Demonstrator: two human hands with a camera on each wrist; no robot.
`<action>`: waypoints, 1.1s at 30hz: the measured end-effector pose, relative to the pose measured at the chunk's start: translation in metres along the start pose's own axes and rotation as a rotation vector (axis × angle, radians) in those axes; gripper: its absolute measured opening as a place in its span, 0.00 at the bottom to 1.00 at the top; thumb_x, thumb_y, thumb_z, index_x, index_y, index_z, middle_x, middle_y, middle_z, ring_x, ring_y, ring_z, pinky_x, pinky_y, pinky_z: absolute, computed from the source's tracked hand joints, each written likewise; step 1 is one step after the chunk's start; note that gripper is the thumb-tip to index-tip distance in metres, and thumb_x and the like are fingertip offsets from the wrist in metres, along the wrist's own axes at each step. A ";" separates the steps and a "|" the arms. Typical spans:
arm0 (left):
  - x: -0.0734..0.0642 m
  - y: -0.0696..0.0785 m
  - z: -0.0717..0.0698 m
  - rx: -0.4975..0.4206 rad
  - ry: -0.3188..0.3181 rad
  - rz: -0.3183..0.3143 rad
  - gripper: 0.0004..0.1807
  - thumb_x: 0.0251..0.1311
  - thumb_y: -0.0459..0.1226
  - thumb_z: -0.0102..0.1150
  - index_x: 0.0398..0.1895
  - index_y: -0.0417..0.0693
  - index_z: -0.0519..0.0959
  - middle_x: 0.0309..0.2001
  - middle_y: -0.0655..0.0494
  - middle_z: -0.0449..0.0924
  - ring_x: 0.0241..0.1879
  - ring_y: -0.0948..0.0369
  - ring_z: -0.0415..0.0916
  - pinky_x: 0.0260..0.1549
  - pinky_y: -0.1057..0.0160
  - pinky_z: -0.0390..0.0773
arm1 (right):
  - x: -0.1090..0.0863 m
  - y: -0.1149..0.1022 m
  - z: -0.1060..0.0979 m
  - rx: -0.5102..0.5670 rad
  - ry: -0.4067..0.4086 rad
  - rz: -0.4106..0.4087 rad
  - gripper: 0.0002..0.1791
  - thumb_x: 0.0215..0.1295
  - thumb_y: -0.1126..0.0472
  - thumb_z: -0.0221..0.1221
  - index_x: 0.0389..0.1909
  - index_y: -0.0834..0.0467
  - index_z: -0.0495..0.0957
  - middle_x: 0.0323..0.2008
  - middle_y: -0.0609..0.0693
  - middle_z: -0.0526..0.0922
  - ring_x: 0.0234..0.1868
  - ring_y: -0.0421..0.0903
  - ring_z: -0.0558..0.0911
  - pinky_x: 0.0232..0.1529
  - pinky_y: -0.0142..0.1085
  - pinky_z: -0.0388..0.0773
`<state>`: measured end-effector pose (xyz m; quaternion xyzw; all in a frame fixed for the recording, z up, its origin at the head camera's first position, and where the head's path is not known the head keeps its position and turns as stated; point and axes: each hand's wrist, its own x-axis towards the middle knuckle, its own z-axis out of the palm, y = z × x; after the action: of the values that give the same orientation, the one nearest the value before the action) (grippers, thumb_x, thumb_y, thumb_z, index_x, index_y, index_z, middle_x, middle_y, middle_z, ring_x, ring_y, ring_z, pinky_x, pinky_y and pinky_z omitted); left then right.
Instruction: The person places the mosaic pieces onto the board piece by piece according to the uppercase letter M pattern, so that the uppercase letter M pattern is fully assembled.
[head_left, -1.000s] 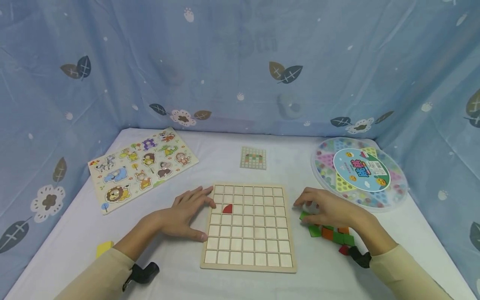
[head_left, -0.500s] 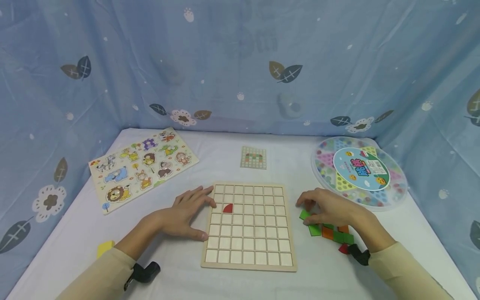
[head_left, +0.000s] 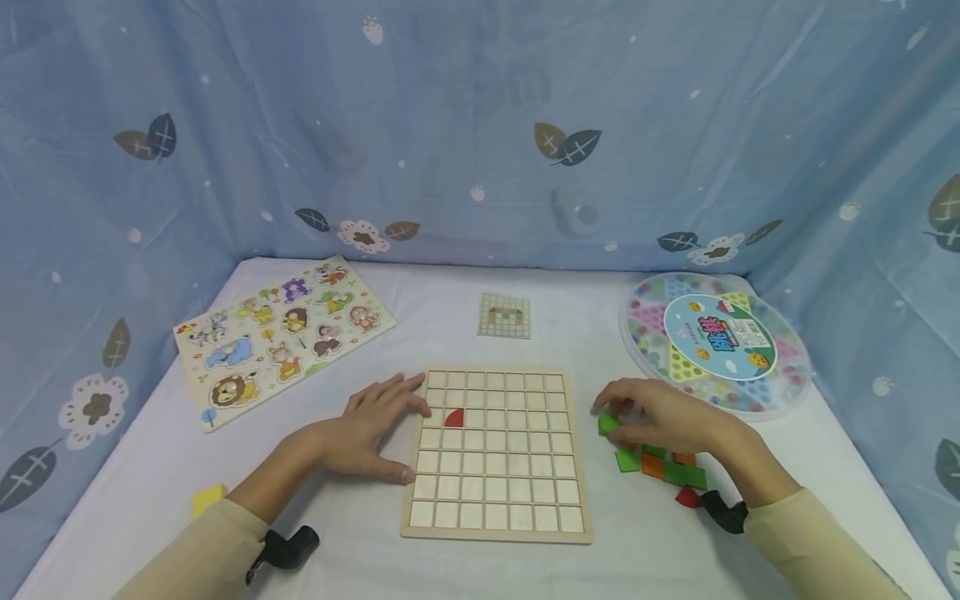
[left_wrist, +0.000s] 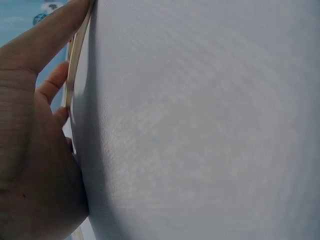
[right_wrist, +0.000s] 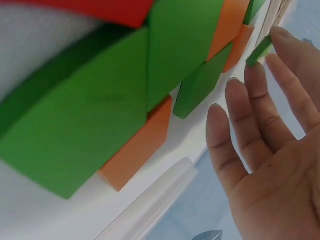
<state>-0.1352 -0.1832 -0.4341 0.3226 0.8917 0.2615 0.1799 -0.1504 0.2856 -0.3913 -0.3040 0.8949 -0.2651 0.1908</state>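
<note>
My left hand point(head_left: 363, 429) rests at the left edge of the pale wooden grid board point(head_left: 497, 536), fingers spread and thumb lower down the same edge. In the left wrist view the thumb point(left_wrist: 55, 37) meets the board's rim. One red quarter-round tile point(head_left: 454, 417) lies in a board cell near the upper left. To the right of the board, my right hand point(head_left: 660, 414) pinches a small green tile point(right_wrist: 260, 50) between thumb and fingertip. Beneath and beside this hand lie several loose green tiles point(head_left: 686, 476), orange tiles point(head_left: 652, 466) and a red tile point(head_left: 687, 497).
A small pattern card point(head_left: 505, 316) lies behind the board. An animal puzzle point(head_left: 288, 333) occupies the back left, and a round Chinese checkers box point(head_left: 787, 367) the back right. A yellow block point(head_left: 207, 500) sits by the left sleeve. Blue patterned cloth point(head_left: 465, 167) surrounds the table.
My right hand has drawn slightly rightward from the board, and the green tile at its fingertips has turned a little. The left hand has stayed at the board's edge.
</note>
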 end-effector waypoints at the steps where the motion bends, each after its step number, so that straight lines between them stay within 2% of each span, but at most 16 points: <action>1: 0.000 0.000 0.000 0.000 -0.001 -0.001 0.41 0.51 0.66 0.71 0.65 0.66 0.65 0.84 0.52 0.38 0.82 0.42 0.32 0.69 0.26 0.41 | -0.002 0.000 0.000 0.012 0.012 -0.017 0.17 0.69 0.58 0.66 0.57 0.50 0.79 0.46 0.43 0.82 0.46 0.42 0.80 0.43 0.35 0.80; 7: 0.002 -0.001 0.000 0.002 -0.003 -0.003 0.41 0.51 0.66 0.70 0.65 0.67 0.65 0.84 0.52 0.37 0.82 0.42 0.31 0.70 0.27 0.42 | -0.006 0.003 -0.004 0.052 0.081 -0.100 0.18 0.73 0.60 0.63 0.61 0.54 0.77 0.45 0.43 0.82 0.44 0.39 0.79 0.46 0.36 0.81; 14: 0.003 -0.002 -0.002 0.010 -0.005 -0.008 0.41 0.52 0.67 0.70 0.65 0.67 0.65 0.84 0.53 0.37 0.82 0.42 0.32 0.70 0.26 0.42 | -0.010 0.002 -0.009 0.129 0.124 -0.138 0.16 0.76 0.59 0.60 0.60 0.55 0.78 0.51 0.44 0.82 0.48 0.41 0.81 0.52 0.35 0.81; 24: 0.003 -0.008 0.002 0.005 -0.004 -0.006 0.41 0.50 0.67 0.70 0.65 0.69 0.65 0.84 0.53 0.39 0.82 0.42 0.32 0.69 0.27 0.41 | -0.010 0.001 -0.006 0.210 0.174 -0.208 0.16 0.74 0.65 0.60 0.60 0.56 0.78 0.54 0.56 0.82 0.49 0.43 0.82 0.51 0.35 0.82; 29: 0.000 -0.008 0.004 -0.010 0.007 0.001 0.41 0.51 0.67 0.70 0.65 0.68 0.66 0.84 0.53 0.40 0.82 0.42 0.33 0.69 0.27 0.41 | -0.007 -0.002 -0.007 0.211 0.208 -0.254 0.19 0.73 0.68 0.60 0.62 0.52 0.78 0.53 0.57 0.82 0.48 0.44 0.83 0.49 0.36 0.83; 33: 0.001 -0.005 0.004 -0.011 0.013 0.009 0.40 0.52 0.66 0.70 0.65 0.67 0.66 0.84 0.52 0.39 0.82 0.41 0.33 0.69 0.27 0.41 | -0.005 -0.003 -0.010 0.235 0.216 -0.267 0.20 0.73 0.69 0.60 0.62 0.52 0.77 0.54 0.59 0.81 0.49 0.45 0.83 0.50 0.36 0.83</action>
<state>-0.1361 -0.1845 -0.4403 0.3239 0.8899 0.2694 0.1747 -0.1503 0.2905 -0.3804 -0.3654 0.8249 -0.4215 0.0913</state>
